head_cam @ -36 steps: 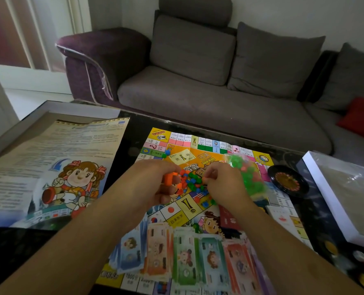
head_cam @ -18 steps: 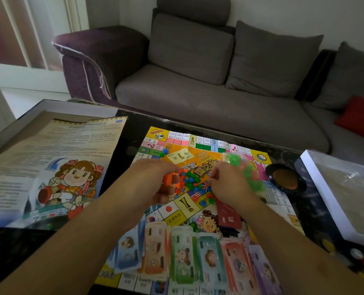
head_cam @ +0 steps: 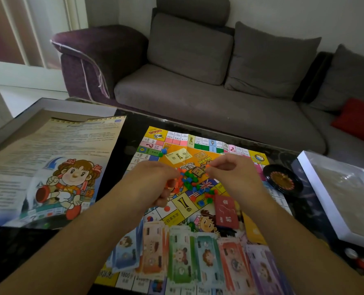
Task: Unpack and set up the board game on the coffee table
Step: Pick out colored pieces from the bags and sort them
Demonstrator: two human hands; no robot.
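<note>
- Hovering over the colourful square paper game board (head_cam: 200,158) on the dark glass coffee table (head_cam: 130,133), both hands work a heap of small red, green and blue plastic tokens (head_cam: 192,180).
- The left hand (head_cam: 153,184) is curled around several orange-red pieces.
- The right hand (head_cam: 232,177) pinches one small orange piece between thumb and fingertips; the clear bag of green pieces it held half a second ago is gone from view.
- A red card deck (head_cam: 226,211), earlier partly hidden, now shows in full beside the right wrist.
- Fanned stacks of pastel play banknotes (head_cam: 181,252) line the board's near edge.
- A black roulette wheel (head_cam: 282,179) sits just right of the board, a white box tray (head_cam: 329,188) beyond it, and the printed cartoon rules sheet (head_cam: 55,165) lies to the left.
</note>
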